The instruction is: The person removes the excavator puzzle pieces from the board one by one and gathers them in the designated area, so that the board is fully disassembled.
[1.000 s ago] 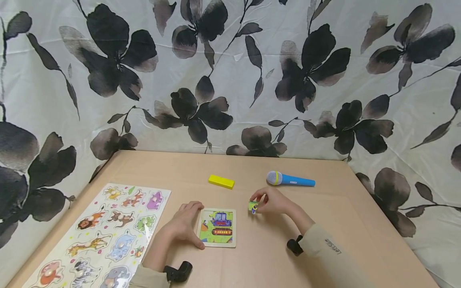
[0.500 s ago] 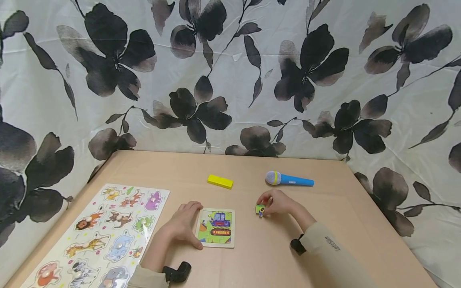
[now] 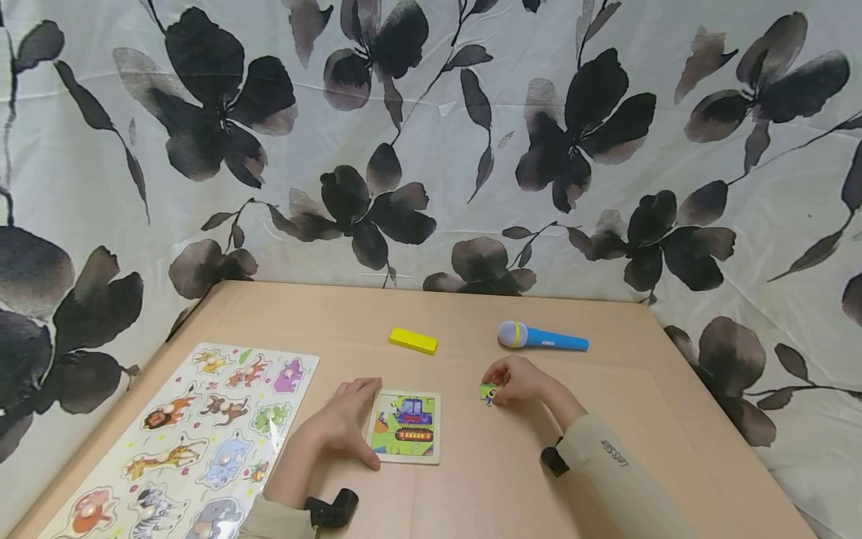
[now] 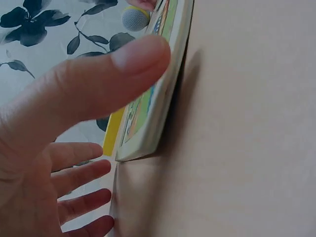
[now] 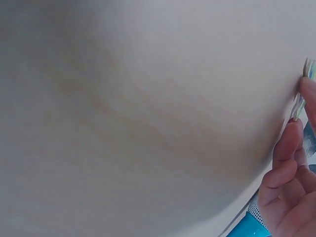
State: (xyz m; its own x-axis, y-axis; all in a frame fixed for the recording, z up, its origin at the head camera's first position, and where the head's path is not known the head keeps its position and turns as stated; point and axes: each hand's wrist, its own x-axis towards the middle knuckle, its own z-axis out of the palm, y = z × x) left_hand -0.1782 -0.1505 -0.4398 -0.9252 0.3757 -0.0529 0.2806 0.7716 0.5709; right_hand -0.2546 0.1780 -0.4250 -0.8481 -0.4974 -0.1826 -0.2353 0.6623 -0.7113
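Listing by size, we have: bench (image 3: 485, 505); left hand (image 3: 345, 425), fingers spread, best for bracing; picture board (image 3: 405, 427), beside that hand; right hand (image 3: 521, 380), pinching the small green piece (image 3: 485, 391), right of the board, best held by its edges.

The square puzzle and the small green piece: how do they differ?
The square puzzle is larger than the small green piece. The puzzle lies on the table beside the left hand; the piece is pinched in the right hand. The puzzle has a pale frame; the piece shows none. Both show green.
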